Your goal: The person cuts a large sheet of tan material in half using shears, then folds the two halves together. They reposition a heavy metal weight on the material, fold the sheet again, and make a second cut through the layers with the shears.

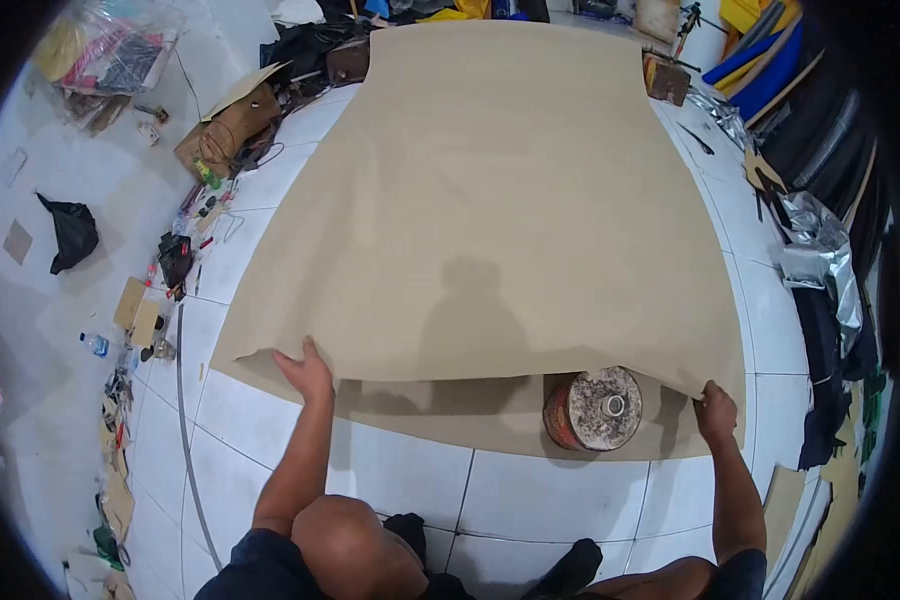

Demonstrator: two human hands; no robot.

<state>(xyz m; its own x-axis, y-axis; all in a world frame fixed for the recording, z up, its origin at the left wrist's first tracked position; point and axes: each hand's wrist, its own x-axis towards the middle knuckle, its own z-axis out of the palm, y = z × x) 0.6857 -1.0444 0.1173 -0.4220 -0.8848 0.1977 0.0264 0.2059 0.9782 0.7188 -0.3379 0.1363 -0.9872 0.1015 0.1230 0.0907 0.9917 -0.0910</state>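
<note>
A large tan sheet covers the floor, with a second tan layer showing under its near edge. At that edge on the left is my left hand, thumb and fingers spread against the sheet. My right hand has its fingers closed on the sheet's near right corner, which is lifted a little. Between my hands, nearer the right one, a round can with a speckled top and a ring on it stands on the lower layer, partly under the upper sheet's edge.
Along the left lie a cardboard box, a black bag, a water bottle and a long grey strip. Silver foil and dark rolls are at the right. A brown block sits at the far right corner.
</note>
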